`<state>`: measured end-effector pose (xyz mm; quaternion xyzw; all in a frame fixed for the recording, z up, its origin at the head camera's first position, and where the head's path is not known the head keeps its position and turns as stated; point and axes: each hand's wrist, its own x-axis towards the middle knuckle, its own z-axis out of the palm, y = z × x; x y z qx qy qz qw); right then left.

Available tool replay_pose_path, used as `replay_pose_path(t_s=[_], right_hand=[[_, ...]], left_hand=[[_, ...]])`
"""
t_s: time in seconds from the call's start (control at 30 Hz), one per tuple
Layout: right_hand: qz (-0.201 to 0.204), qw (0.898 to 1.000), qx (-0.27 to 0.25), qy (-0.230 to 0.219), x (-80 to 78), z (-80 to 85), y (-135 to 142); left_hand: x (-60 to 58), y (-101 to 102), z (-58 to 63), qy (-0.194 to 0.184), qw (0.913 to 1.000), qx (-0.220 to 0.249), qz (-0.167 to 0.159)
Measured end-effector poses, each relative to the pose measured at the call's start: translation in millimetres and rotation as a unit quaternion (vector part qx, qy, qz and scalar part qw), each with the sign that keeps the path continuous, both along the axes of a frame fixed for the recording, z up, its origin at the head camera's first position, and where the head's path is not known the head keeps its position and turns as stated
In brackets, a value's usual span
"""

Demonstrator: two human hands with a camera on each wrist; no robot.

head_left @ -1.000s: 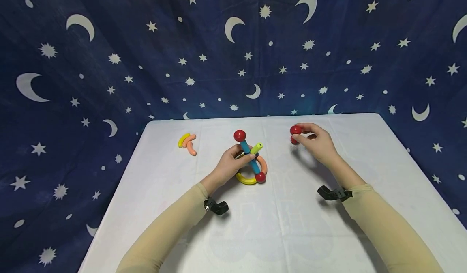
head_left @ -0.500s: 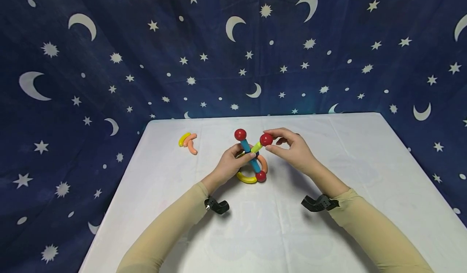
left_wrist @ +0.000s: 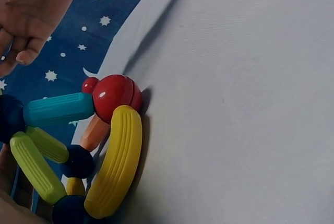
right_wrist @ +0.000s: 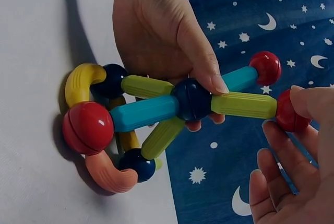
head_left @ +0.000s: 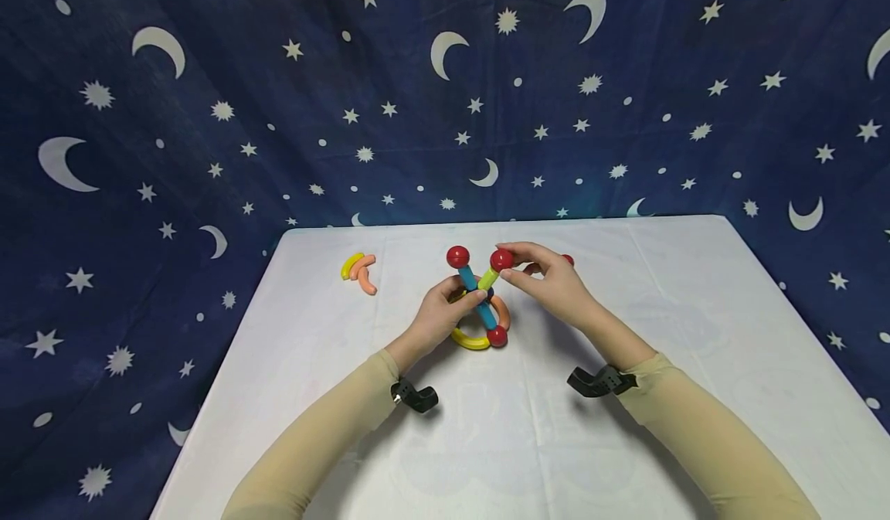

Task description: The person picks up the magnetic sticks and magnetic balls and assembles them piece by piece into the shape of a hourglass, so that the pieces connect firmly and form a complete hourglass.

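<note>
My left hand (head_left: 445,313) grips a magnetic rod-and-ball structure around its central dark blue ball (right_wrist: 194,99); in the right wrist view its thumb presses that ball. Blue rods (right_wrist: 146,113) and lime green rods (right_wrist: 244,105) branch from the centre. At the base, a yellow curved piece (left_wrist: 116,164) and an orange curved piece (right_wrist: 112,173) join to a red ball (right_wrist: 87,127). With thumb and forefinger my right hand (head_left: 556,288) pinches another red ball (head_left: 501,260), which touches the free end of a green rod. A red ball (head_left: 457,256) tops the upper blue rod.
Beyond the right hand, one more red ball (head_left: 568,260) shows, mostly hidden. Several yellow and orange curved pieces (head_left: 366,281) lie at the back left of the white-covered table (head_left: 480,443). A starry blue cloth (head_left: 389,56) hangs behind.
My right hand has come left from the table's right side, bringing a red ball to the green rod's end. The rod now stands slightly steeper. My left hand has stayed put.
</note>
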<state>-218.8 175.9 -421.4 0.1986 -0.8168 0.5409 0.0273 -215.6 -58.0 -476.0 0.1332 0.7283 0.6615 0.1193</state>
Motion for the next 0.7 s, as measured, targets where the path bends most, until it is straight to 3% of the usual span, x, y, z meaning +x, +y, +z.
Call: replay_pose_path(t_s=[0.7], right_hand=[[0.004,1.000,0.000,-0.008,-2.8,0.5,-6.2]], left_hand=[[2.2,-2.5,0.8,-0.001,1.0000,0.002,-0.002]])
